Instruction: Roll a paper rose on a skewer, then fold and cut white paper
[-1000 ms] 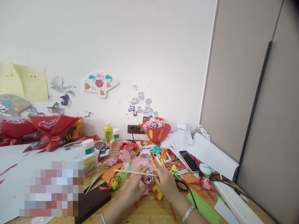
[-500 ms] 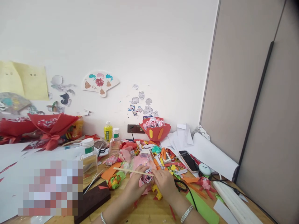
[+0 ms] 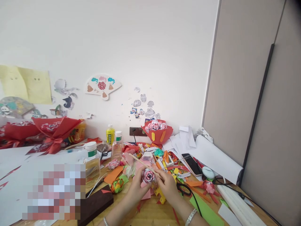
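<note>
Between my hands is a pink and white folded paper flower (image 3: pixel 148 175). My left hand (image 3: pixel 138 185) has its fingers and thumb closed round the flower's left side. My right hand (image 3: pixel 166 185) pinches a thin wooden stick (image 3: pixel 142 162), which slants up to the left behind the flower. Yellow paper pieces (image 3: pixel 161 196) lie below the hands, partly covered by my right hand.
Paper scraps, a phone (image 3: pixel 191 164), clear bottles (image 3: pixel 117 147) and black scissors (image 3: pixel 184 189) lie around. A dark block (image 3: pixel 95 204) is at the left front. Red bouquets (image 3: pixel 158 135) stand by the wall. A white bar (image 3: pixel 237 204) lies right.
The stick has tilted from nearly level to a steeper slant, and more of the flower's face shows between my hands. The whole view has shifted slightly.
</note>
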`<state>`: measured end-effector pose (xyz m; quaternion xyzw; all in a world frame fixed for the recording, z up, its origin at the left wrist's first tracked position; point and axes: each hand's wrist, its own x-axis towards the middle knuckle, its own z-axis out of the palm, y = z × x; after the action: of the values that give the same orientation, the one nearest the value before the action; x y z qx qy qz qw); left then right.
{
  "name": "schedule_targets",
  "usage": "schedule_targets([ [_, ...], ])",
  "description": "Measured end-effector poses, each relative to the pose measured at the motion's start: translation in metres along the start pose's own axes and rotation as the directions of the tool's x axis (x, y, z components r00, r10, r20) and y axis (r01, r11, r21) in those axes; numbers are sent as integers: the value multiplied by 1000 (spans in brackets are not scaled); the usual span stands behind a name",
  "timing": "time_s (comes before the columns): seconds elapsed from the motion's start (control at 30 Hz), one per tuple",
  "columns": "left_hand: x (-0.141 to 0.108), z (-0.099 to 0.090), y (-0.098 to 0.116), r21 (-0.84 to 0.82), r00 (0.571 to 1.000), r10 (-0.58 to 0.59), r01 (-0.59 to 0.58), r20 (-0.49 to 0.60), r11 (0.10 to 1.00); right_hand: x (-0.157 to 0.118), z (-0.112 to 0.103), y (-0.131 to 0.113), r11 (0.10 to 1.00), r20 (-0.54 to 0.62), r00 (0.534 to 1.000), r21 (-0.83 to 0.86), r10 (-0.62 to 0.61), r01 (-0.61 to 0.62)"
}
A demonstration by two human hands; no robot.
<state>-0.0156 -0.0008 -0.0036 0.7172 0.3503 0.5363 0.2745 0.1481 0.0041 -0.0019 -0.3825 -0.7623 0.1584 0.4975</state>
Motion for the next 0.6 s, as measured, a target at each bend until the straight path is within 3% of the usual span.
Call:
schedule_targets([
  [0.13,1,-2,-11,37,997,-14,17,-80,999,0,3,-5,995,44,999,96,31,-35],
  [0.3,2,-1,-7,91,989,-28,42,-147,995,0,3,-6,993,56,996,95,68,-73],
  [0.47,0,1,1,109,995,-17,28,-101,994,2,-2,-9,981,12,992,151,124,-125],
  [0.6,-3,-1,6,217,999,-24,29,-27,976,2,-4,-15,989,-21,992,86,121,-119],
])
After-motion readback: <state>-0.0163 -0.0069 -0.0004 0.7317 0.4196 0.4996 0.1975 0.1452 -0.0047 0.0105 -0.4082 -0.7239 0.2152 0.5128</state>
